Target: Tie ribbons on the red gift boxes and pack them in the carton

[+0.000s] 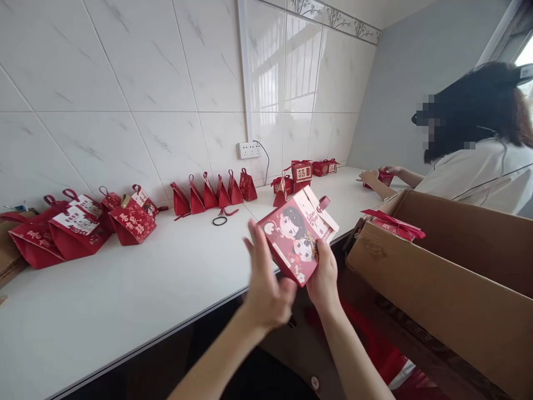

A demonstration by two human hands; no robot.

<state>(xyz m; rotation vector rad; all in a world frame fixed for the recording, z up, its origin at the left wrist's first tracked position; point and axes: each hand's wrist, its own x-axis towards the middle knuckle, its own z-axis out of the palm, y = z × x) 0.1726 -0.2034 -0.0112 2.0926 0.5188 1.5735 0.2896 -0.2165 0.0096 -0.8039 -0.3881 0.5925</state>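
Note:
A red paper gift box (291, 239) is tilted in front of me, past the counter's front edge. Two cartoon figures are printed on its front, and its pale top flap carries a red ribbon loop (323, 203). My right hand (325, 272) grips the lower right side, thumb on the front and the other fingers hidden behind. Slightly blurred, my left hand (268, 286) is at the box's left side with its fingers stretched out and thumb apart; whether it touches the box I cannot tell.
Several red triangular boxes (210, 194) line the wall, with larger red bags (81, 225) at left. A black ring (220, 221) lies on the white counter (166, 278). At right stand an open cardboard box (437, 266) and a co-worker (491, 166) handling a red box (383, 178).

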